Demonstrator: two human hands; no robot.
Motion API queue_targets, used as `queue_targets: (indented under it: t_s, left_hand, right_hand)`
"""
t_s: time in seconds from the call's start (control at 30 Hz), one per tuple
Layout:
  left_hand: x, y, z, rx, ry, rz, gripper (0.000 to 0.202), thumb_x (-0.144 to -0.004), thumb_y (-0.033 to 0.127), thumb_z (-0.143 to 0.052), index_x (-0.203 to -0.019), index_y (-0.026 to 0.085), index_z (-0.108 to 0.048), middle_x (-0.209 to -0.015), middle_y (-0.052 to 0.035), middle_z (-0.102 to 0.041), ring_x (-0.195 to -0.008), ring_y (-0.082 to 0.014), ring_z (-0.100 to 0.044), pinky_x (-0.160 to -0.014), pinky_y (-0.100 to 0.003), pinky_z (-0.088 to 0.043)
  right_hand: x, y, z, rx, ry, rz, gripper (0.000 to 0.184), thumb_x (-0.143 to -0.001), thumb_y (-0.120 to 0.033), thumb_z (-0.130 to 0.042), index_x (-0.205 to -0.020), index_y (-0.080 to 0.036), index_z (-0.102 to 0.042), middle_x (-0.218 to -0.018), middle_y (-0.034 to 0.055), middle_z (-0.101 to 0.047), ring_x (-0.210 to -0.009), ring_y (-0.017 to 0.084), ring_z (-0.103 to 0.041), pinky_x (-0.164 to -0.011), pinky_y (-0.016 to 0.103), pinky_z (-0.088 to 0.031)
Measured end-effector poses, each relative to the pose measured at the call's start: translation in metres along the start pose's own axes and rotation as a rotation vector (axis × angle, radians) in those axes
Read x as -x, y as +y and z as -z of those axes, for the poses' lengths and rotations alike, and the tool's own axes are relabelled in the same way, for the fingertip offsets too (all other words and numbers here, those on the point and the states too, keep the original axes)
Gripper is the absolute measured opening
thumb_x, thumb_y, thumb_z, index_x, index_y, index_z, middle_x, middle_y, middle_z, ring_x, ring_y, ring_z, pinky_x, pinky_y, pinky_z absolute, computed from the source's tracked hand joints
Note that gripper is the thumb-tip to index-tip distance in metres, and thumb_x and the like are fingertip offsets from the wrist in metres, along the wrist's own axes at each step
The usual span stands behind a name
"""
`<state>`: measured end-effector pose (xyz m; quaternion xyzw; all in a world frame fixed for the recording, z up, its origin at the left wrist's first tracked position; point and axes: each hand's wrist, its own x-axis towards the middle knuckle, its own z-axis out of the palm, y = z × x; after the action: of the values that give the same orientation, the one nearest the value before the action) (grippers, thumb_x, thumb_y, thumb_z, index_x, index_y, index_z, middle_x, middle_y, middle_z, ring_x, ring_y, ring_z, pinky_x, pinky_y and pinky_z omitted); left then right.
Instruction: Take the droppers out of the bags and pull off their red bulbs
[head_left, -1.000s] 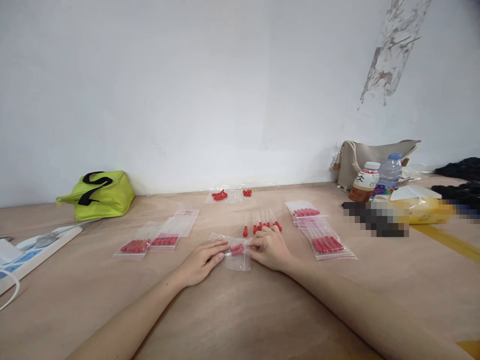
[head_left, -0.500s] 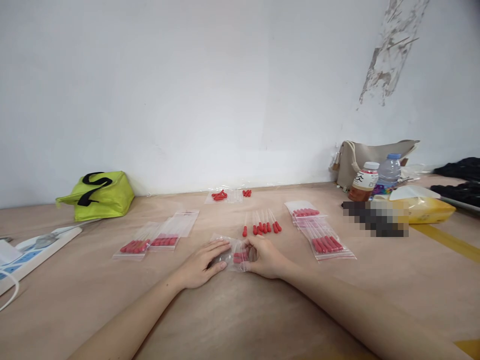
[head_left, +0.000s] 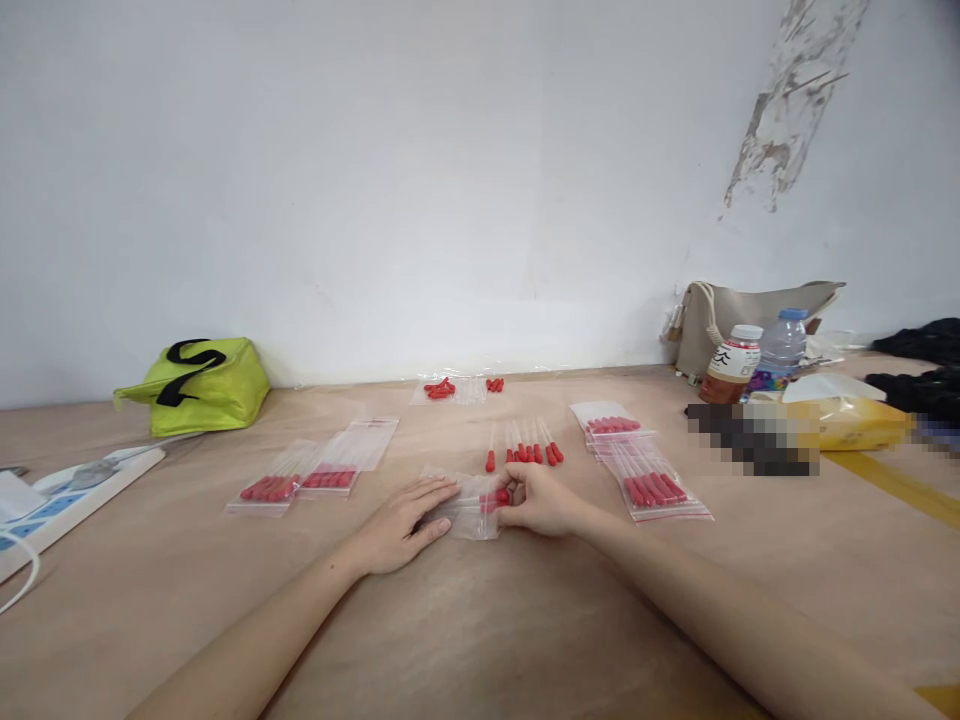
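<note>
A clear zip bag (head_left: 463, 522) lies flat on the table in front of me. My left hand (head_left: 401, 525) rests on its left part, fingers stretched out and thumb apart. At the bag's right end, my right hand (head_left: 544, 500) pinches droppers by their red rubber bulbs (head_left: 495, 499). The bulbs are at the bag's mouth, and the glass stems point left into the bag; my fingers partly hide the bulbs. Just beyond my right hand, several loose droppers (head_left: 532, 453) lie in a row, bulbs towards me.
Filled dropper bags lie left (head_left: 270, 488) and right (head_left: 652, 487), near more bags (head_left: 367, 445). Red bulbs (head_left: 439, 388) and glass tubes lie by the wall. Around them are a lime-green bag (head_left: 210, 390), a power strip (head_left: 97, 500), bottles (head_left: 731, 365) and a yellow tissue pack (head_left: 862, 422).
My right hand has shifted slightly right and the red bulbs moved with it, from inside the bag to its mouth. My left hand stays nearly in place on the bag.
</note>
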<state>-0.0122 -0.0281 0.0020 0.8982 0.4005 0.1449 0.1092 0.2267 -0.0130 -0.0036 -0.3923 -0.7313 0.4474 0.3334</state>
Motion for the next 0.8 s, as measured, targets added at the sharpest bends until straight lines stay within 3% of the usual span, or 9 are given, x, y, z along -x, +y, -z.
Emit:
queue_targets:
  t_s: [0.13,0.3,0.37,0.47,0.57,0.63,0.7,0.8]
  left_hand:
    - [0.0,0.001,0.001,-0.046,-0.042,0.022,0.046,-0.087,0.043,-0.034,-0.131,0.031,-0.032,-0.139,-0.002,-0.032,-0.127,-0.0204,-0.028,-0.104,-0.042,-0.023]
    - [0.004,0.004,0.005,-0.092,-0.098,0.032,0.039,-0.088,0.043,-0.03,-0.127,0.041,-0.035,-0.143,0.0018,-0.022,-0.13,-0.0242,-0.021,-0.104,-0.046,-0.018]
    - [0.006,0.006,0.008,-0.113,-0.095,0.034,0.038,-0.088,0.043,-0.03,-0.125,0.041,-0.038,-0.141,0.0013,-0.026,-0.128,-0.0251,-0.024,-0.103,-0.046,-0.021]
    - [0.009,0.011,0.013,-0.187,-0.067,0.052,0.039,-0.085,0.047,-0.035,-0.122,0.039,-0.044,-0.128,-0.0039,-0.044,-0.118,-0.0266,-0.039,-0.096,-0.047,-0.029]
    - [0.006,0.016,0.015,-0.293,0.066,0.055,0.041,-0.082,0.049,-0.04,-0.118,0.032,-0.05,-0.114,-0.0075,-0.053,-0.108,-0.0263,-0.045,-0.094,-0.048,-0.029]
    - [0.001,0.017,0.013,-0.318,0.128,0.02,0.04,-0.085,0.045,-0.038,-0.119,0.028,-0.05,-0.121,-0.0075,-0.048,-0.115,-0.0254,-0.039,-0.099,-0.047,-0.024]
    - [-0.004,0.013,0.008,-0.285,0.09,-0.011,0.041,-0.088,0.042,-0.033,-0.125,0.028,-0.043,-0.134,-0.0047,-0.037,-0.125,-0.0234,-0.028,-0.103,-0.044,-0.019]
    - [-0.007,0.004,0.001,-0.202,-0.061,0.034,0.045,-0.089,0.044,-0.026,-0.133,0.033,-0.028,-0.143,-0.0003,-0.022,-0.131,-0.0213,-0.016,-0.105,-0.043,-0.016]
  right_hand:
    - [-0.008,0.0,0.021,-0.306,-0.094,-0.146,0.031,-0.057,-0.031,-0.071,-0.079,-0.015,-0.056,-0.069,0.0,-0.064,-0.055,0.009,-0.056,-0.054,0.023,-0.045]
    - [-0.01,-0.001,0.078,-0.261,-0.049,-0.175,0.03,-0.06,-0.033,-0.07,-0.083,-0.015,-0.062,-0.074,0.0027,-0.066,-0.059,0.009,-0.057,-0.052,0.02,-0.042]
    - [-0.008,-0.003,0.105,-0.268,0.051,-0.122,0.03,-0.06,-0.032,-0.07,-0.085,-0.016,-0.062,-0.074,0.0017,-0.066,-0.057,0.007,-0.056,-0.054,0.021,-0.043]
    - [-0.007,-0.004,0.131,-0.228,0.291,-0.012,0.033,-0.063,-0.034,-0.067,-0.091,-0.017,-0.06,-0.079,0.0032,-0.066,-0.06,0.008,-0.057,-0.056,0.022,-0.044]
    - [-0.012,0.001,0.131,-0.07,0.55,0.203,0.029,-0.07,-0.034,-0.062,-0.093,-0.018,-0.058,-0.085,0.0051,-0.066,-0.074,0.013,-0.06,-0.068,0.027,-0.047]
    - [-0.015,0.008,0.118,0.128,0.645,0.336,0.022,-0.075,-0.032,-0.057,-0.091,-0.018,-0.058,-0.087,0.0058,-0.066,-0.08,0.016,-0.06,-0.073,0.031,-0.047]
    - [-0.017,0.017,0.102,0.37,0.651,0.435,0.016,-0.079,-0.028,-0.052,-0.09,-0.019,-0.059,-0.088,0.0062,-0.065,-0.082,0.017,-0.059,-0.075,0.033,-0.047]
    - [-0.016,0.032,0.084,0.675,0.566,0.555,0.022,-0.084,-0.019,-0.041,-0.096,-0.019,-0.059,-0.092,0.0077,-0.063,-0.086,0.018,-0.057,-0.076,0.034,-0.047]
